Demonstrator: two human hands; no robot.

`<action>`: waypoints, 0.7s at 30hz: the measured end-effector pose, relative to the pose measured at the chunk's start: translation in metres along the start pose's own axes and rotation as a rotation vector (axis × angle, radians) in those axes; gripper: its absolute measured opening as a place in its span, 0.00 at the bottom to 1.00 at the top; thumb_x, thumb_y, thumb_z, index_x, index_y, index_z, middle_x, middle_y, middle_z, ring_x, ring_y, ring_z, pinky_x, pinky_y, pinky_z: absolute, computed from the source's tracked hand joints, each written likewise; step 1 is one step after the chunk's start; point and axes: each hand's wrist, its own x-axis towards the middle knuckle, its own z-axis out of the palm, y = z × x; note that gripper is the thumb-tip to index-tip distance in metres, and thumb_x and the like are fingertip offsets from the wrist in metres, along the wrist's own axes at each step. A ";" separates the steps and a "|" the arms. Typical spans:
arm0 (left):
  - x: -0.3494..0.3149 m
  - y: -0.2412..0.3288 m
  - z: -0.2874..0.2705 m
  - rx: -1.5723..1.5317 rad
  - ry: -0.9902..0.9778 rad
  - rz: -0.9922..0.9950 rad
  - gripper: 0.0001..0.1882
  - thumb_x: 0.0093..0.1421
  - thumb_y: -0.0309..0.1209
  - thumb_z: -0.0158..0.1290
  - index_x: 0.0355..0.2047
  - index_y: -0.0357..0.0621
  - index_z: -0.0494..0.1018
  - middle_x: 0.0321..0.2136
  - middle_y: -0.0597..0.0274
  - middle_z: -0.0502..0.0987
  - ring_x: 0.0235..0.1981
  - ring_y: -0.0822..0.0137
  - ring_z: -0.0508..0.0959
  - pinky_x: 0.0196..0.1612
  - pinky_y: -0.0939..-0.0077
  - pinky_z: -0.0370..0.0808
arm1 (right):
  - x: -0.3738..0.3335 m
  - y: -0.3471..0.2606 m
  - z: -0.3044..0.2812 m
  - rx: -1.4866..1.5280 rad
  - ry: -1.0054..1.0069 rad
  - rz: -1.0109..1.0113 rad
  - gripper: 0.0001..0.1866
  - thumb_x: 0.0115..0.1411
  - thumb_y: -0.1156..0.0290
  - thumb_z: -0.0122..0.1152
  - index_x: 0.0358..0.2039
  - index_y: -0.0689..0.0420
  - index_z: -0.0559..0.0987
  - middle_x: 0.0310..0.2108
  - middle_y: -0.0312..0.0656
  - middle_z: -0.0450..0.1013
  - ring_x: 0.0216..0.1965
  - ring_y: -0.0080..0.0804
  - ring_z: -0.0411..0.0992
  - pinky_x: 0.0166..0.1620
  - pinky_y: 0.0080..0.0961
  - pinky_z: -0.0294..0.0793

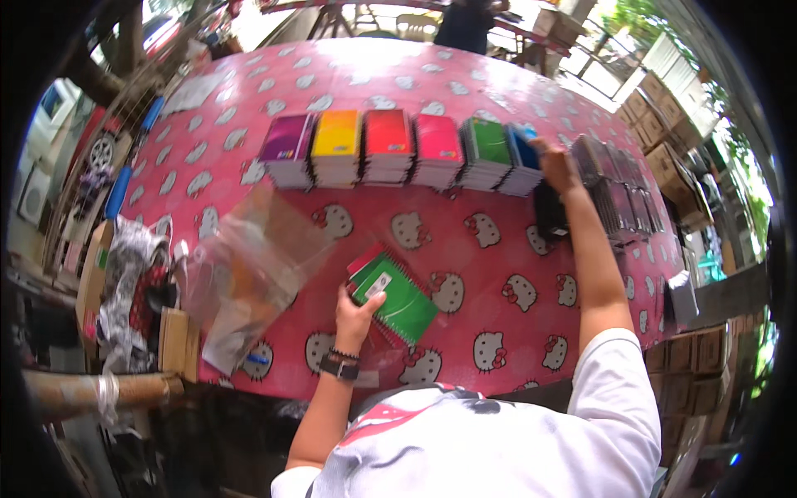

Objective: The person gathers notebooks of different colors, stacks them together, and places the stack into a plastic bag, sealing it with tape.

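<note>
Near the table's front edge, my left hand [355, 319] grips a green spiral notebook [403, 295] with a white label on its cover. A red notebook [363, 261] shows from under it, its edge poking out at the upper left. My right arm is stretched far forward, and my right hand [559, 168] is closed on the edge of a blue notebook [523, 149] at the top of its stack. The hand partly hides that stack. To its left stand stacks of green [488, 141], pink [438, 139], red [388, 133], yellow [337, 134] and purple [288, 138] notebooks.
Dark wrapped stacks [618, 187] stand at the right beyond a black block [550, 212]. Clear plastic bags [257, 257] lie left of my left hand, with a blue pen [257, 359] close by. Cardboard boxes [664, 112] line the right side. A person [465, 26] stands beyond the table.
</note>
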 end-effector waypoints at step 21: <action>-0.003 0.026 -0.012 -0.292 -0.099 -0.061 0.38 0.41 0.26 0.64 0.51 0.34 0.56 0.42 0.53 0.71 0.39 0.65 0.75 0.43 0.74 0.75 | -0.195 -0.238 -0.037 0.785 -0.413 -0.097 0.25 0.58 0.54 0.52 0.52 0.54 0.69 0.54 0.45 0.62 0.55 0.47 0.58 0.53 0.43 0.59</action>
